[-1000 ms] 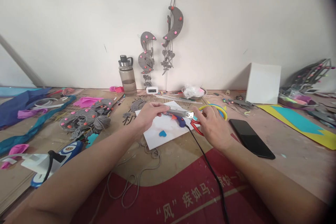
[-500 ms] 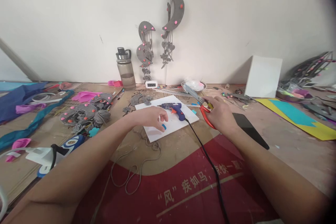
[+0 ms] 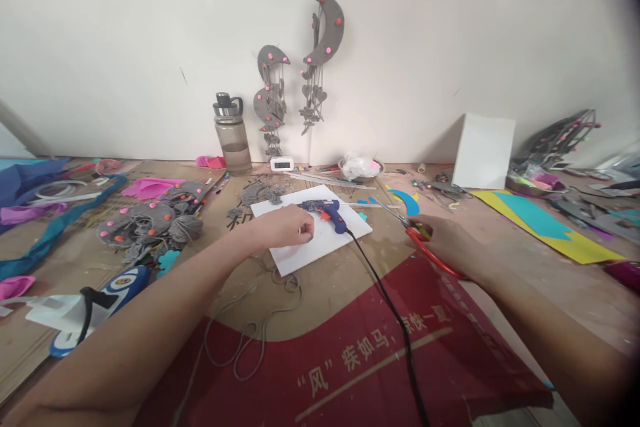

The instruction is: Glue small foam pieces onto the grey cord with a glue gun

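Over my feed I see a scuffed, pinkish-brown desk [image 3: 560,273], its middle and left covered by flattened cardboard [image 3: 325,300] with a printed red area toward the camera; a white board [image 3: 290,260] lies on that cardboard. Along the back I make out a bottle [image 3: 235,153], a digital clock [image 3: 282,164] and a bowl [image 3: 345,173], and farther right, an upright panel [image 3: 483,150] and a flat yellow sheet [image 3: 583,249].

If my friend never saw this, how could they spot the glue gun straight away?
Look at the big cardboard sheet, then the white board on it. The glue gun lies across that board, beside the left hand. It's blue with an orange trigger, and unlike the scissors, it has a black cord.
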### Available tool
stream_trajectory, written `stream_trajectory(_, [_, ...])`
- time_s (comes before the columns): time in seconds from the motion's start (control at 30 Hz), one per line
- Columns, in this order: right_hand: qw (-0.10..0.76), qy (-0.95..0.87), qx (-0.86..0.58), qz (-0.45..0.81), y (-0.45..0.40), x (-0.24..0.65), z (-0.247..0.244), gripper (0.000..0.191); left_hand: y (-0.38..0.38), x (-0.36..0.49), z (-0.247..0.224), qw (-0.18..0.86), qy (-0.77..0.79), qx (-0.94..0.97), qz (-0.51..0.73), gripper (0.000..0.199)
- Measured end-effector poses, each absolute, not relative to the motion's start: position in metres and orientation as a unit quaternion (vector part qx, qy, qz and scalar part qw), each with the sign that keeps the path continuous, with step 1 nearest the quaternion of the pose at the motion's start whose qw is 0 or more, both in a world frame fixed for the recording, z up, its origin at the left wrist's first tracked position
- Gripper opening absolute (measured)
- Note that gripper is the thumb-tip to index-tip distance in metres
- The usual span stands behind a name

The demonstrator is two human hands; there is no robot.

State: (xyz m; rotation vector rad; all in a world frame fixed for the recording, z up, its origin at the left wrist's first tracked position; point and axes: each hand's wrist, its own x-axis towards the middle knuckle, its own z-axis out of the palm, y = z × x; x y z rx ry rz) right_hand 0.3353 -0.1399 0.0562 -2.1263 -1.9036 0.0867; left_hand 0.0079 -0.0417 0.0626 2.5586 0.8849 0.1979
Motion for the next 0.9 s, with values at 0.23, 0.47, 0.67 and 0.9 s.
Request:
stream_trajectory(0.23, [0.038, -0.658, -0.751, 0.042, -0.167, 0.354, 0.036, 0.046, -0.024, -0.001, 0.062, 0.491, 0.351, 0.755, 0.256, 0.017])
stream_trajectory(0.47, [-0.008, -0.650, -0.760, 0.008, -0.161, 0.349, 0.026, 0.042, -0.022, -0.001, 0.063, 0.602, 0.353, 0.632, 0.336, 0.021])
stream_trajectory(0.67, [-0.087, -0.676, -0.729, -0.057, -0.158, 0.339, 0.027, 0.038, -0.029, 0.003, 0.070, 0.617, 0.363, 0.617, 0.327, 0.022])
stream_trajectory(0.9, [0.182, -0.758, -0.626, -0.001, -0.147, 0.273, 0.067, 0.027, -0.038, 0.012, 0.072, 0.630, 0.351, 0.614, 0.320, 0.029])
